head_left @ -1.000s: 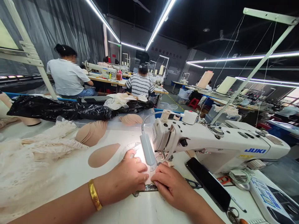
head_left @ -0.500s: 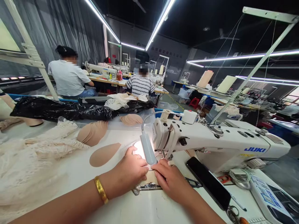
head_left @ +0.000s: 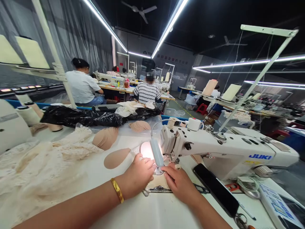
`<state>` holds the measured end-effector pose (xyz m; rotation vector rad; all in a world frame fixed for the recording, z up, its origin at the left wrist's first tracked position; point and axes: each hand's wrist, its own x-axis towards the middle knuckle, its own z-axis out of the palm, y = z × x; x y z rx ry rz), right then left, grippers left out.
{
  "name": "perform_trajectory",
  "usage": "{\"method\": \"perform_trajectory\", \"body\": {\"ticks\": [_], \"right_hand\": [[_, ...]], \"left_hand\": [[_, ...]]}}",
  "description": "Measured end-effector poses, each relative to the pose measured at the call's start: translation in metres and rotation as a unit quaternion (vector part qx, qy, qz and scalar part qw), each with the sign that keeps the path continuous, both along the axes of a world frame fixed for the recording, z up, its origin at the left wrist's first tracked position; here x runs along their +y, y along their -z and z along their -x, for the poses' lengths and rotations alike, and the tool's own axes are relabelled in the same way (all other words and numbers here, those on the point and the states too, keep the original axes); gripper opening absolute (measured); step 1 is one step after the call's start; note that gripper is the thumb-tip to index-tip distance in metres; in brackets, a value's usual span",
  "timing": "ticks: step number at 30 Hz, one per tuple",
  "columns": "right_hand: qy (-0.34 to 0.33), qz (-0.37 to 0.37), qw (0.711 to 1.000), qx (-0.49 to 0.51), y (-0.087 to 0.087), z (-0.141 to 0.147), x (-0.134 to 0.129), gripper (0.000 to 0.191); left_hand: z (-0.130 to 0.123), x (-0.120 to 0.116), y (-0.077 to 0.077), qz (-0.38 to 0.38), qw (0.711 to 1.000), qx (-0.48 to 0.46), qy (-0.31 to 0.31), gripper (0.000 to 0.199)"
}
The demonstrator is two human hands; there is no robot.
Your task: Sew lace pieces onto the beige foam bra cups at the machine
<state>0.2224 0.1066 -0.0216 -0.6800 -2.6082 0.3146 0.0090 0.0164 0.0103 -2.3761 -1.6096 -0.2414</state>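
My left hand [head_left: 140,171], with a gold bangle at the wrist, lies with curled fingers on a pale fabric piece [head_left: 145,149] under the sewing machine's [head_left: 205,146] head. A bright light washes out much of that piece. My right hand [head_left: 179,182] is closed at the needle area's front right, its index finger bent toward the metal needle plate [head_left: 158,171]. What its fingertips hold, if anything, is hidden. A grey lamp [head_left: 157,152] on a bendy neck hangs between the hands and covers part of the fabric. The needle itself cannot be made out.
Left of my hand are a single tan oval pad [head_left: 116,158], a fanned pad stack [head_left: 106,138] and heaped cream lace [head_left: 52,162]. A phone [head_left: 215,189] and a control panel [head_left: 277,203] lie at right. Two people [head_left: 83,82] sit at machines ahead.
The view has swung left and tilted up, so things sit farther right and thread cones show at left. More of the metal needle plate shows between my hands, which stay at the machine.
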Motion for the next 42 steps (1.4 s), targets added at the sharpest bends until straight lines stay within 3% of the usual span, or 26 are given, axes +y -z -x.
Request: {"method": "perform_trajectory", "body": {"ticks": [3,6,9,12,14,16,18,20,23,27,29,31,34,36,38,40,42], "right_hand": [[0.011,-0.022,1.000,0.011,0.011,-0.005,0.001,0.033],[0.008,-0.020,1.000,0.016,0.030,-0.011,0.010,0.035],[0.003,-0.030,0.999,0.024,0.050,-0.015,0.021,0.037],[-0.005,-0.041,0.999,0.012,0.061,-0.018,0.027,0.037],[0.002,-0.057,0.998,0.018,0.064,-0.019,0.028,0.037],[-0.006,-0.073,0.997,0.026,0.062,-0.018,0.029,0.035],[-0.020,-0.089,0.995,0.043,0.057,-0.016,0.027,0.032],[-0.030,-0.104,0.991,0.076,0.046,-0.013,0.020,0.029],[-0.067,-0.071,0.988,0.116,0.021,-0.006,-0.004,0.029],[-0.127,0.115,0.979,0.107,-0.021,0.006,-0.059,0.026],[-0.114,0.215,0.962,0.123,-0.039,0.015,-0.087,0.041],[-0.111,0.339,0.926,0.122,-0.052,0.028,-0.107,0.056],[-0.114,0.454,0.862,0.195,-0.058,0.048,-0.119,0.041],[-0.116,0.514,0.815,0.241,-0.057,0.055,-0.118,0.040],[-0.110,0.551,0.787,0.257,-0.056,0.054,-0.115,0.043],[-0.105,0.558,0.787,0.243,-0.057,0.048,-0.111,0.041],[-0.119,0.542,0.806,0.206,-0.060,0.041,-0.110,0.036]], "left_hand": [[-0.004,-0.032,-0.004,0.045,0.999,0.019,0.012,0.030],[0.009,-0.072,-0.016,0.079,0.996,-0.030,-0.008,0.028],[0.039,-0.115,-0.028,0.044,0.990,-0.079,-0.113,0.023],[0.074,-0.153,-0.032,-0.023,0.969,-0.054,-0.239,0.040],[0.092,-0.171,-0.029,-0.038,0.953,-0.015,-0.300,0.030],[0.103,-0.181,-0.027,-0.019,0.946,-0.001,-0.323,0.023],[0.107,-0.184,-0.027,-0.020,0.951,-0.023,-0.307,0.031],[0.106,-0.183,-0.034,-0.081,0.954,-0.075,-0.278,0.029],[0.098,-0.179,-0.051,-0.167,0.932,-0.200,-0.252,0.022],[0.074,-0.167,-0.072,-0.131,0.892,-0.369,-0.225,0.023],[0.058,-0.157,-0.075,-0.071,0.881,-0.427,-0.192,0.027],[0.042,-0.146,-0.073,-0.004,0.867,-0.474,-0.155,0.030],[0.025,-0.130,-0.065,0.061,0.848,-0.512,-0.122,0.032],[0.022,-0.123,-0.060,0.062,0.845,-0.517,-0.125,0.034],[0.024,-0.119,-0.059,0.044,0.846,-0.513,-0.140,0.033],[0.027,-0.119,-0.060,0.025,0.853,-0.504,-0.137,0.032],[0.027,-0.120,-0.060,0.016,0.861,-0.496,-0.114,0.028]]}}
